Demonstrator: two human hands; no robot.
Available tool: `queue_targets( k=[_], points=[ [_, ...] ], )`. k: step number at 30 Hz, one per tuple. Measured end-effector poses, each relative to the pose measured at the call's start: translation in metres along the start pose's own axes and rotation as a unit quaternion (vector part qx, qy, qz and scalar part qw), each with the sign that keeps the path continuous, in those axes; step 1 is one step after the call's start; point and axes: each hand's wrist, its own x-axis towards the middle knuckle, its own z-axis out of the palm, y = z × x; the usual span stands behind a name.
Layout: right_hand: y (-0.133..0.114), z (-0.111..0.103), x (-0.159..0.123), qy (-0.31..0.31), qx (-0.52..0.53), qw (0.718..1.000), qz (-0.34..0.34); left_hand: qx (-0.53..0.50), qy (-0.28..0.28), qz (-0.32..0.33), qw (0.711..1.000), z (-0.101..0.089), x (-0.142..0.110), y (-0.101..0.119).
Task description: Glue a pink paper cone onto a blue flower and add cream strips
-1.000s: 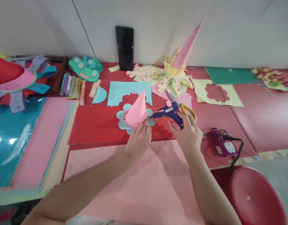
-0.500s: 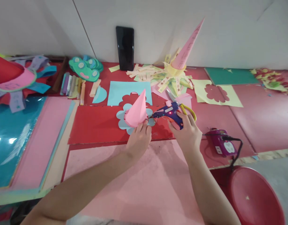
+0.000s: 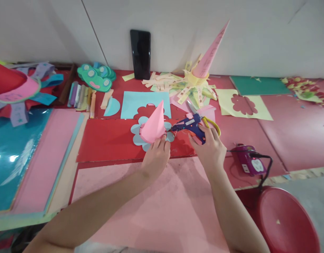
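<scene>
Head view: a phone (image 3: 140, 54) leans upright against the wall (image 3: 190, 21) behind the red surface (image 3: 230, 135). Right of it, paper strips (image 3: 162, 84) lie near a tall pink cone (image 3: 209, 56) on a yellow base. A light-blue sheet (image 3: 128, 103) with a flower-shaped cut-out lies just behind the work. Yellow-handled scissors (image 3: 214, 127) lie close behind the right hand (image 3: 211, 149), partly hidden by the glue gun (image 3: 190, 123); a purple socket box (image 3: 250, 161) sits farther right.

Between the hands' fingertips, a small pink cone (image 3: 153, 124) stands tip up on a blue paper flower (image 3: 137, 138), over a red board (image 3: 103, 140). The left hand (image 3: 156, 154) reaches forward, fingers bent against the cone's lower front edge; whether its grip pinches, I cannot tell. The right grip is closed round the glue gun's handle, nozzle pointing left at the cone's base; contact is unclear.
</scene>
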Motion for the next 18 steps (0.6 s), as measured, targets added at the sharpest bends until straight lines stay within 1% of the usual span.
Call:
queue_targets(
  k=[6,13,18],
  points=[
    [0.0004,-0.0033,-0.0041,-0.007,0.012,1.000,0.009,0.002,0.004,0.002,1.000,0.0019,-0.0001,-0.0002],
    [-0.0009,0.0006,-0.0017,-0.003,0.008,1.000,0.016,0.004,-0.009,0.013,1.000,0.0003,-0.0004,-0.0006],
    [0.0002,-0.0022,-0.0031,-0.006,0.006,1.000,0.013,-0.001,0.006,-0.003,1.000,0.0028,-0.0003,-0.0001]
  ],
)
